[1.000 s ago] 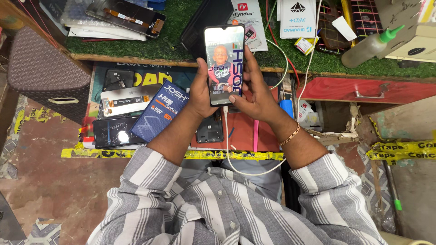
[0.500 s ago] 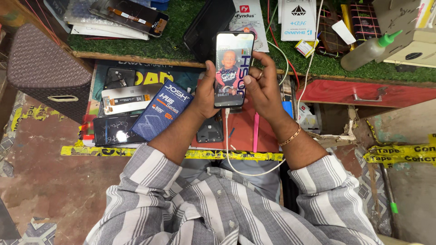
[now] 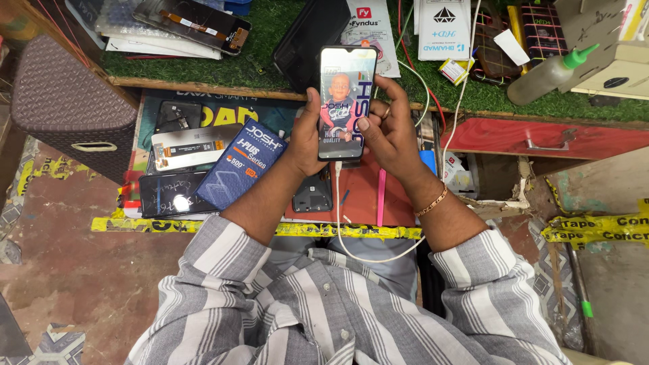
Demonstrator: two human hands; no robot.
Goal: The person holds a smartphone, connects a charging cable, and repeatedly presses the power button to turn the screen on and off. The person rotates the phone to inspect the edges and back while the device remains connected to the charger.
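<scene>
**Lit phone held in both hands over the worktop's front edge**

The phone (image 3: pixel 347 101) stands upright, its screen lit with a colourful picture, a white cable (image 3: pixel 341 223) plugged into its bottom end. The left hand (image 3: pixel 305 135) is clamped around its left side. The right hand (image 3: pixel 392 128) grips the right side, thumb resting on the screen. A blue box (image 3: pixel 240 172) lies just left, on the lower shelf.

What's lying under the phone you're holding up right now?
Below the phone, held in the left hand and right hand, a white cable hangs from its bottom edge over a red tray with a pink tool. The spot directly beneath is covered.
</scene>
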